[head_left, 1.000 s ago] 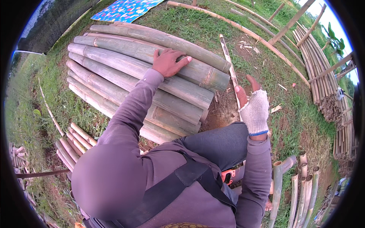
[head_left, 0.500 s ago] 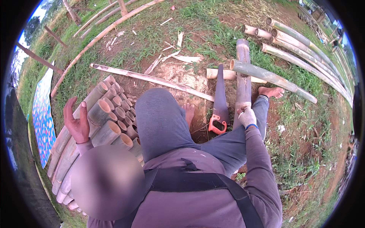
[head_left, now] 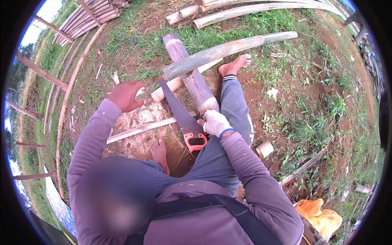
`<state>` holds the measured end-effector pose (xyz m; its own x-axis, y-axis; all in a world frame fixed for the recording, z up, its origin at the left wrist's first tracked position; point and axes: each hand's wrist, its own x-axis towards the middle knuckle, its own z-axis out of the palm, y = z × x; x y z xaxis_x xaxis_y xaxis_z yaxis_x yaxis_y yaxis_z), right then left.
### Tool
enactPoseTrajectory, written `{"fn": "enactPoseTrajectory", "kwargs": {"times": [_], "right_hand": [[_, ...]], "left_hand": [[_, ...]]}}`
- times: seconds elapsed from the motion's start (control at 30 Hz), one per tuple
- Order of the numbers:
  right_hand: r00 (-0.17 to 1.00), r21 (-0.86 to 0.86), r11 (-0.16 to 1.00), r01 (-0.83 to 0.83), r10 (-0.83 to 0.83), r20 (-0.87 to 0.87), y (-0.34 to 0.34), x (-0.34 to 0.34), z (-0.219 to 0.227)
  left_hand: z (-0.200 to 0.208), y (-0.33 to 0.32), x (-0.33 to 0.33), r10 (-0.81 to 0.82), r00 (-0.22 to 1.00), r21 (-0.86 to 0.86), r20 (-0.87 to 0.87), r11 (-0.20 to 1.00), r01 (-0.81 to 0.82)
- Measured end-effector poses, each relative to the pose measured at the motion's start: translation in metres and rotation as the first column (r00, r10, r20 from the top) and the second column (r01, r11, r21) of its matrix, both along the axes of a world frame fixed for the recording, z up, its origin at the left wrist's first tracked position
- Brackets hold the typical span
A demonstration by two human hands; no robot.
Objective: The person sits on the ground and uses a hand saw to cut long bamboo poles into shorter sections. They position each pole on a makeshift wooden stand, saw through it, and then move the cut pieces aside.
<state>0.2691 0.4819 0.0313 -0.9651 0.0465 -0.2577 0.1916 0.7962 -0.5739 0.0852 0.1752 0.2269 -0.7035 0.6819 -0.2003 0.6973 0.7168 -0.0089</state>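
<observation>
1. Nearest: note saw [head_left: 182,110], orange handle [head_left: 188,141] toward right thigh [head_left: 218,157], tip toward far left, laid over split strip [head_left: 139,131]. Could nick skin or cloth if knocked by thigh or gloved fingers; toothed edge unclear.
2. Next, near and left of saw: bare foot [head_left: 160,156]. Could get scratched if hit by a sliding saw.
3. Right hand [head_left: 216,123]: gloved, fingers curled at near end of thick bamboo [head_left: 198,87]. Cannot tell if gripping or just resting.
4. Thick bamboo: lying between saw on left and lower leg [head_left: 237,102] on right. Long axis running near-right to far-left; near end by glove, far end pointing away, a bit left. Could roll into shin if pushed at near end, being round.
5. Left hand [head_left: 126,96]: bare, thumb and fingers parted, well left of thick bamboo. Cannot tell if touching pale scrap by fingertips.
6. Short bamboo [head_left: 165,92]: crosswise under thick bamboo. Could shift if loaded unevenly.
7. Farther: green bamboo [head_left: 228,53], across top of thick bamboo, right end farthest. Could drop onto far foot [head_left: 236,65] if tipped by thick bamboo turning.
</observation>
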Motion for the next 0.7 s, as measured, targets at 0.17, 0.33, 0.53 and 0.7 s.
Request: {"fn": "enactPoseTrajectory", "kwargs": {"times": [0.17, 0.33, 0.53, 0.7], "right_hand": [[1.0, 0.011, 1.0, -0.009, 0.009, 0.019, 0.012, -0.012, -0.017], [0.989, 0.021, 0.998, 0.067, -0.064, -0.13, 0.011, -0.018, -0.026], [0.988, 0.022, 0.993, 0.114, -0.111, -0.102, 0.011, -0.022, -0.025], [0.986, 0.033, 0.988, 0.151, -0.148, -0.076, 0.013, -0.017, -0.013]], "left_hand": [[-0.083, 0.097, -0.05, 0.059, 0.995, -0.136, -0.085, 0.988, -0.07], [-0.133, 0.137, -0.077, 0.142, 0.982, -0.102, -0.126, 0.983, -0.155], [-0.157, 0.151, -0.113, 0.22, 0.974, -0.126, -0.046, 0.966, -0.224], [-0.137, 0.105, -0.116, 0.145, 0.98, -0.061, -0.136, 0.986, -0.154]]}}
